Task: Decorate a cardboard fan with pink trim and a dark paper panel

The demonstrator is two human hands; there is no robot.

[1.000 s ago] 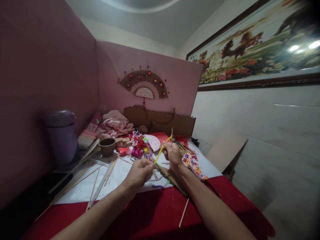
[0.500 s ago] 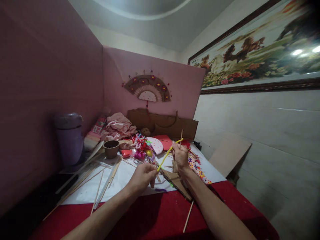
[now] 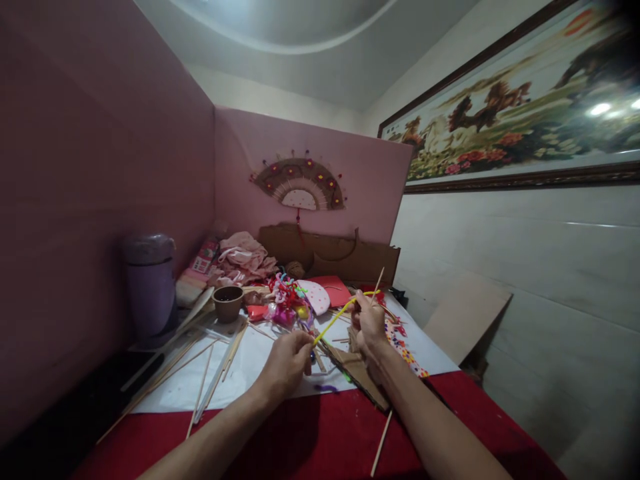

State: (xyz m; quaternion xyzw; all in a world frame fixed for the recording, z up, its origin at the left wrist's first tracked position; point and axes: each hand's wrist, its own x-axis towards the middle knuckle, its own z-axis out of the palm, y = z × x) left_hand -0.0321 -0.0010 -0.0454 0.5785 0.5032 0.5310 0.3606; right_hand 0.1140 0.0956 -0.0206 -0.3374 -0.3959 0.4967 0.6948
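My left hand [image 3: 291, 363] is closed in a pinch on the lower end of a yellow pipe cleaner [image 3: 334, 319]. The pipe cleaner runs up and to the right to my right hand [image 3: 369, 324], whose fingers are closed round its upper end and round a thin wooden stick [image 3: 379, 278] that pokes up above them. Both hands hover over a white sheet [image 3: 240, 363] on a red tablecloth [image 3: 310, 440]. A strip of brown cardboard [image 3: 357, 377] lies just under my right wrist.
A heap of coloured pipe cleaners [image 3: 285, 300], a brown bowl [image 3: 229, 303], several long sticks [image 3: 200, 363], a purple lidded bin [image 3: 149, 283], pink cloth [image 3: 245, 257] and cardboard [image 3: 330, 257] crowd the table's back. A paper fan [image 3: 299, 183] hangs on the pink partition. A patterned strip [image 3: 403, 347] lies on the right.
The view has shifted, so everything sits further right and lower. My right hand has tilted the stick and the pipe cleaner's upper end to the right. My left hand keeps its pinch.
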